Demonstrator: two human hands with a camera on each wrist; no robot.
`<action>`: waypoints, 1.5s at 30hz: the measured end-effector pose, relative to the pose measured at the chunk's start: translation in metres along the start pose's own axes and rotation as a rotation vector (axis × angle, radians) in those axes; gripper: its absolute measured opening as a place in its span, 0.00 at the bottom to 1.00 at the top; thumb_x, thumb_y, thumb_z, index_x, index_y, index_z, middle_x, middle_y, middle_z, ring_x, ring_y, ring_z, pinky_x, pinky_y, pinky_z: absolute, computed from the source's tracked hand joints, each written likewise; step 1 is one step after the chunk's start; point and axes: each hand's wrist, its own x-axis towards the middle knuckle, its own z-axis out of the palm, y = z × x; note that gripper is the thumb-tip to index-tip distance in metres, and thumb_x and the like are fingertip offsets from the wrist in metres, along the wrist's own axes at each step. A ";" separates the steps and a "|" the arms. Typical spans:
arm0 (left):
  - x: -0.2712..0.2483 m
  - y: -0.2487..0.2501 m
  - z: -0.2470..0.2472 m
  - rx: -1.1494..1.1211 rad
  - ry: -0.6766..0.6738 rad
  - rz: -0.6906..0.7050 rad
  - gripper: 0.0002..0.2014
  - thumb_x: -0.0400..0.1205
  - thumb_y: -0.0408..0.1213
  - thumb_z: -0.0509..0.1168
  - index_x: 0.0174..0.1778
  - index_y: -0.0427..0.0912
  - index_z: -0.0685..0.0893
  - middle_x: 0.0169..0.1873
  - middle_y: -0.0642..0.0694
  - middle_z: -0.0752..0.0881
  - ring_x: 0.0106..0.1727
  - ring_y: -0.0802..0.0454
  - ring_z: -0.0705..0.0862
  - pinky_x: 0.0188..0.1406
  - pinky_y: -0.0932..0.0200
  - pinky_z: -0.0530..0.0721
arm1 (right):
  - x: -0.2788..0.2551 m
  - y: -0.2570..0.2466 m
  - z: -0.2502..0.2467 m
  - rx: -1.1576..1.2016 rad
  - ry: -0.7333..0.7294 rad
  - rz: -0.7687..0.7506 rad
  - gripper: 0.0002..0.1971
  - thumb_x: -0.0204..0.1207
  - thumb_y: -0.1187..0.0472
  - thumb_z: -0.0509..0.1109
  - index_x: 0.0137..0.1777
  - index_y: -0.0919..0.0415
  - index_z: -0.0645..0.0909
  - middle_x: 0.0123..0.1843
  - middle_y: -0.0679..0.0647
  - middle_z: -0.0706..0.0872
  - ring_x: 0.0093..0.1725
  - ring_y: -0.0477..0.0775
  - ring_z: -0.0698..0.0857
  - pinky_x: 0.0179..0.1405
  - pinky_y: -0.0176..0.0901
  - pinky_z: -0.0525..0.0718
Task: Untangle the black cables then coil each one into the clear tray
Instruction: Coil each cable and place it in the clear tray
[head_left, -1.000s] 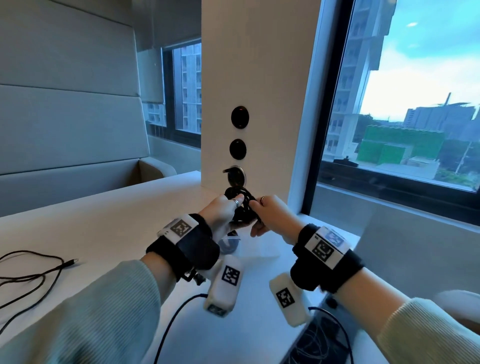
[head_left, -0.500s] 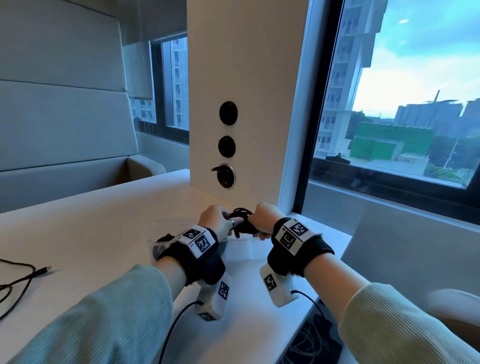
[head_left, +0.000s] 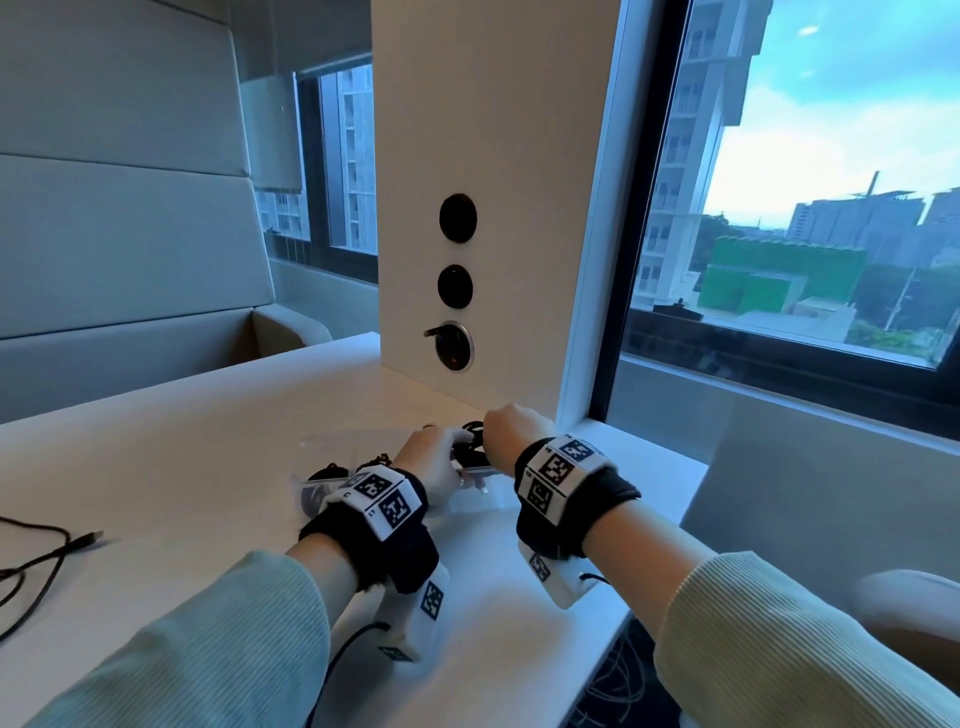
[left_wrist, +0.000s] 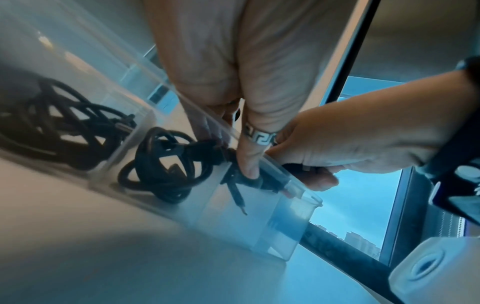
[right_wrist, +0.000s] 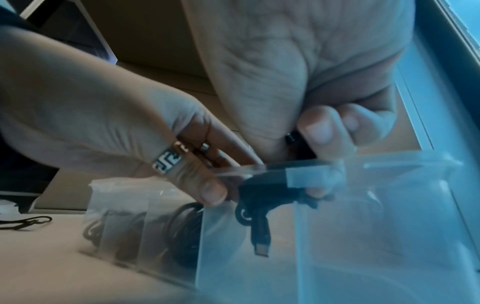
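Note:
Both hands hold one small coiled black cable (head_left: 471, 442) at the rim of the clear tray (head_left: 478, 500), over its right-end compartment. My left hand (head_left: 434, 462) pinches the coil (left_wrist: 250, 182) with thumb and ringed finger. My right hand (head_left: 511, 434) grips its other side (right_wrist: 267, 192) from above. A USB-C plug (right_wrist: 261, 248) hangs from the coil down inside the compartment. The neighbouring compartment holds another coiled black cable (left_wrist: 161, 164), and a further coil (left_wrist: 59, 127) lies in the one beyond. The tray's clear wall (right_wrist: 363, 236) stands between the wrist cameras and the coil.
A loose black cable (head_left: 44, 564) lies on the white table at the far left. Behind the tray rises a white pillar with round sockets (head_left: 457, 218). A window sill runs along the right, and the table edge (head_left: 631, 608) drops off there.
Both hands have come down with the coil, from in front of the lowest wall socket to the rim of the tray. The plug now hangs inside the compartment.

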 end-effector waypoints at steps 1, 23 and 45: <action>0.000 -0.002 0.001 -0.011 0.018 -0.005 0.22 0.75 0.29 0.68 0.66 0.46 0.80 0.59 0.42 0.85 0.62 0.43 0.78 0.53 0.63 0.73 | -0.002 0.000 0.000 -0.021 0.019 -0.019 0.11 0.80 0.65 0.60 0.57 0.66 0.81 0.55 0.59 0.85 0.53 0.60 0.85 0.44 0.45 0.79; 0.006 -0.012 0.000 0.203 -0.049 -0.028 0.15 0.80 0.35 0.64 0.63 0.41 0.80 0.62 0.37 0.78 0.61 0.40 0.78 0.59 0.50 0.77 | 0.019 0.009 0.014 0.293 -0.196 -0.124 0.14 0.85 0.59 0.54 0.52 0.62 0.81 0.40 0.52 0.80 0.39 0.51 0.78 0.38 0.37 0.75; -0.006 0.005 -0.011 0.163 -0.053 -0.101 0.07 0.81 0.32 0.64 0.53 0.35 0.81 0.57 0.36 0.82 0.56 0.41 0.79 0.47 0.58 0.71 | 0.023 0.012 0.020 0.604 0.026 0.049 0.18 0.69 0.59 0.77 0.24 0.60 0.73 0.33 0.56 0.81 0.32 0.52 0.78 0.25 0.36 0.73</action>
